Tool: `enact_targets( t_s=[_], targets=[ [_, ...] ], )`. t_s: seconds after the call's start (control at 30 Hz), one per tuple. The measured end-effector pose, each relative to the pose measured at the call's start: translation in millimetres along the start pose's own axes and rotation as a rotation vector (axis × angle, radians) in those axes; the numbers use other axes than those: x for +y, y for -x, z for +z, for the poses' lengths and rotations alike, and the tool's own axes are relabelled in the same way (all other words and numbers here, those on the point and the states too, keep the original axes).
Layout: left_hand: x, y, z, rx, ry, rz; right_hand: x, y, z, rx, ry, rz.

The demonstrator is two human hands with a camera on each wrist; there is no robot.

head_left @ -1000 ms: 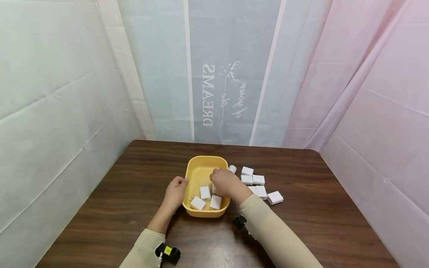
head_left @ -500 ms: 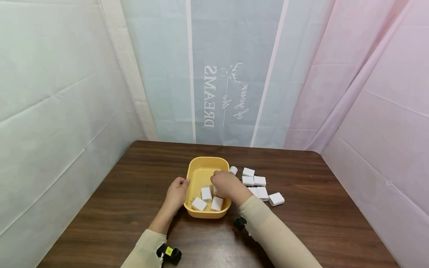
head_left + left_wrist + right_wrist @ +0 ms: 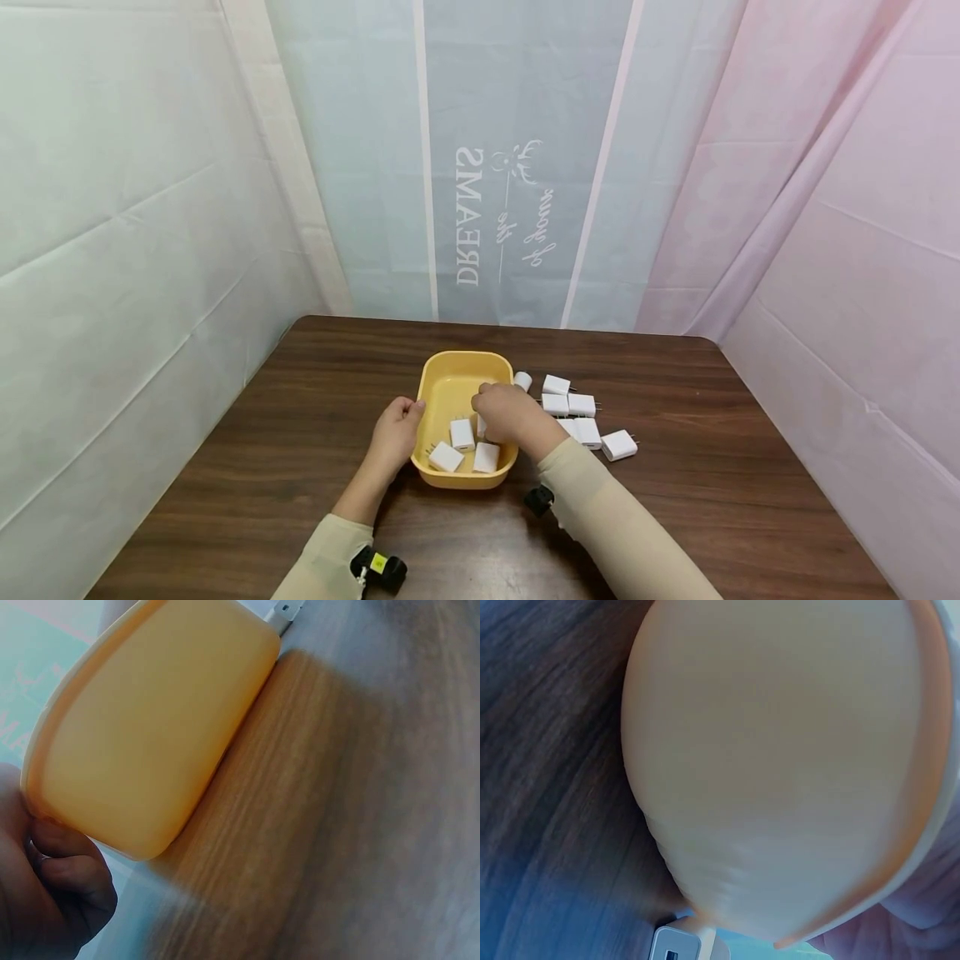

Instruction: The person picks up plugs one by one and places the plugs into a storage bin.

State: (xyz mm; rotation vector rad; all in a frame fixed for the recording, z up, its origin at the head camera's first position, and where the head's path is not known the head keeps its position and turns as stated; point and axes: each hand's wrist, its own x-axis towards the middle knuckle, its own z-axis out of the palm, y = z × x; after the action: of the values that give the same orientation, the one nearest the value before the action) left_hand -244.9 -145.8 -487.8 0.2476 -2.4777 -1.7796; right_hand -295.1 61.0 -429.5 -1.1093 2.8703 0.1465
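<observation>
A yellow plastic bin (image 3: 452, 392) rests on the table, with several white plug chargers in its near half, among them a charger (image 3: 462, 434) in the middle. My left hand (image 3: 394, 429) pinches the bin's left rim; in the left wrist view its curled fingers (image 3: 71, 870) are at the rim. Reaching over the right rim, my right hand (image 3: 510, 411) has its fingers curled inside the bin. It holds a white charger (image 3: 481, 426), mostly hidden under the hand. The right wrist view shows mainly the bin's outer wall (image 3: 780, 765), with part of the hand (image 3: 885, 930) beyond the rim.
To the right of the bin lie several more white chargers, including one at the far right (image 3: 618, 445) and a white rounded piece (image 3: 522, 381) against the bin. The brown wooden table (image 3: 300, 400) ends at fabric curtains at the back and sides.
Both hands and the bin stay almost where they were. The whole view has shifted slightly since the first frame; no charger has visibly moved.
</observation>
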Motion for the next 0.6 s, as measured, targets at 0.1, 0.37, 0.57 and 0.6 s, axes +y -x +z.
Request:
enact_targets(
  t_s=[0.1, 0.37, 0.57, 0.6],
  targets=[
    [-0.4, 0.5, -0.9, -0.003, -0.009, -0.001, -0.5, 0.9, -0.5, -0.002, -0.004, -0.002],
    [-0.5, -0.5, -1.0, 0.004, -0.015, -0.001, 0.4, 1.4, -1.4, -0.007, -0.007, -0.015],
    [0.3, 1.1, -0.8, 0.010, -0.004, 0.001, 1.4, 0.8, 2.2, -0.011, 0.005, -0.022],
    [0.3, 1.4, -0.8, 0.010, -0.003, -0.001, 1.4, 0.9, 3.1, -0.010, 0.008, -0.023]
  ],
)
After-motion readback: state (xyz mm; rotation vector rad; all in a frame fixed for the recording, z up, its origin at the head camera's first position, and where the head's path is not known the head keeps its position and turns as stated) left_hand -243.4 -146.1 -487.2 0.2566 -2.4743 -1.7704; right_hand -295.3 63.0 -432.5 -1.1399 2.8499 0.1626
